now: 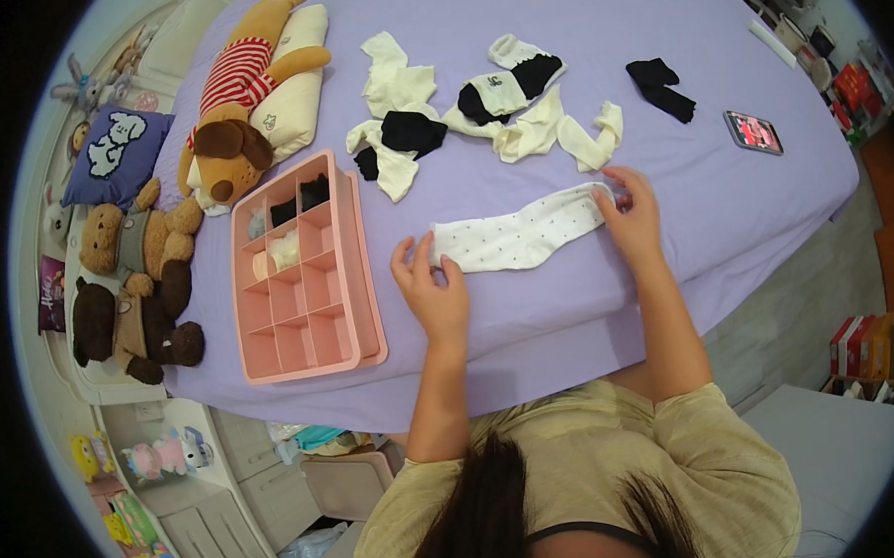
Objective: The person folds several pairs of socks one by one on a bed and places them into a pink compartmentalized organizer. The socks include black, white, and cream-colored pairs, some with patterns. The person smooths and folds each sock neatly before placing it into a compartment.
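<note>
A white sock with small dark dots [525, 232] lies stretched sideways across the bed in front of me. My left hand [435, 291] is at its left end, thumb over the fabric and curved fingers along the edge. At the other end, my right hand [634, 219] pinches the sock between thumb and fingers. Left of my hands stands a pink divided box [362, 352], with rolled black socks [314, 192] and a cream roll [284, 250] in its far compartments. Beyond the sock lie loose cream socks [531, 136] and black socks [414, 132].
A folded black sock [661, 90] and a phone [755, 132] lie at the right on the purple bedsheet [782, 190]. A plush dog [231, 139] rests on a cream pillow [295, 106] at the far left. Teddy bears [141, 242] sit beyond the box.
</note>
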Motion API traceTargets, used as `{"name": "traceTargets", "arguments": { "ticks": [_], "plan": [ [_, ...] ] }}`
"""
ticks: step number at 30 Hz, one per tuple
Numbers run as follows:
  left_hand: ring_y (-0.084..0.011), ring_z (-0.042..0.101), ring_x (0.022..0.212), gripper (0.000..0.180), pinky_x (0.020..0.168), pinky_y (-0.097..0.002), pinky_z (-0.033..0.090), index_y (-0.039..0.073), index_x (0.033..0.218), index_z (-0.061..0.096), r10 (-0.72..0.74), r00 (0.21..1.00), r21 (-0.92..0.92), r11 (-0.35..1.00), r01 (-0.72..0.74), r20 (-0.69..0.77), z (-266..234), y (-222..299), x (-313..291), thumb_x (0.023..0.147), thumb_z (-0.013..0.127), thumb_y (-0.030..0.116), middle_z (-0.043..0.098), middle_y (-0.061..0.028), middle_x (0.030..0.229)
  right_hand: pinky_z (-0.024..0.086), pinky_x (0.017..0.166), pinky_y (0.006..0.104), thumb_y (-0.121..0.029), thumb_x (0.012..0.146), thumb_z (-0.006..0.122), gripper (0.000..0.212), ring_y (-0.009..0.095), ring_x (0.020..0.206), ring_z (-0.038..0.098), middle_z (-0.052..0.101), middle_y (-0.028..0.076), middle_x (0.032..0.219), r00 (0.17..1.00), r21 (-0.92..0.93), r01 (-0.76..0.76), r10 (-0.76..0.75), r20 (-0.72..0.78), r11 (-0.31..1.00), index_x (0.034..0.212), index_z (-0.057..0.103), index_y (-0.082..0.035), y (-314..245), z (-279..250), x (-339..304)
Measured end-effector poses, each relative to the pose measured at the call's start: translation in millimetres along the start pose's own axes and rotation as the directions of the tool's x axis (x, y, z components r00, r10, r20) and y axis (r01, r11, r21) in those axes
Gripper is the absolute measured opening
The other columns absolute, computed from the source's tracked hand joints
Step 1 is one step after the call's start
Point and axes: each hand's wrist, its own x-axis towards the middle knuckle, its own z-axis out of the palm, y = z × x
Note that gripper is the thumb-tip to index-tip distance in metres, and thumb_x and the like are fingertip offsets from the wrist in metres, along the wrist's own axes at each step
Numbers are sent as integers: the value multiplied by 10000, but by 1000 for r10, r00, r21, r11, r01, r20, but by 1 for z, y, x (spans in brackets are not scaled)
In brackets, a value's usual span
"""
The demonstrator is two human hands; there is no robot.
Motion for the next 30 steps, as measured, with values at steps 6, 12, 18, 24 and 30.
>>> {"name": "traceTargets", "arguments": {
  "ticks": [6,12,18,24,30],
  "plan": [
    [-318,470,1279,375,1095,-508,285,37,1186,628,500,807,144,815,-561,315,8,11,-3,817,641,98,549,-130,1324,316,1106,489,-237,817,720,573,306,1327,430,501,143,1386,743,-68,574,-484,462,816,1328,521,-68,-61,25,-45],
    [-318,387,1366,455,1130,-579,186,64,1323,542,331,792,306,792,-529,513,12,10,0,900,568,230,462,-103,1453,179,1164,509,-490,887,579,700,273,1405,336,402,140,1488,708,-311,568,-261,656,762,1418,438,-56,-57,47,-60],
    [-336,266,1436,560,1142,-616,87,62,1401,466,161,874,466,794,-391,459,9,13,1,917,537,335,372,-110,1522,159,1166,519,-491,914,537,676,259,1425,303,373,122,1515,834,-528,470,-161,527,707,1426,430,-63,-33,10,-40],
    [-348,246,1442,601,1148,-605,69,40,1434,407,87,917,558,770,-310,390,1,6,9,922,530,330,350,-136,1530,140,1148,580,-410,910,578,618,266,1423,308,382,106,1513,878,-586,402,-114,465,704,1414,445,-79,-25,-9,-38],
    [-359,281,1424,570,1161,-562,84,-2,1441,374,165,954,350,903,-249,251,-11,-9,10,927,525,195,373,-188,1499,342,1063,480,-234,907,609,404,331,1259,488,547,166,1328,954,-328,289,-243,175,899,1244,560,-17,-26,-7,-3]
  ]
}}
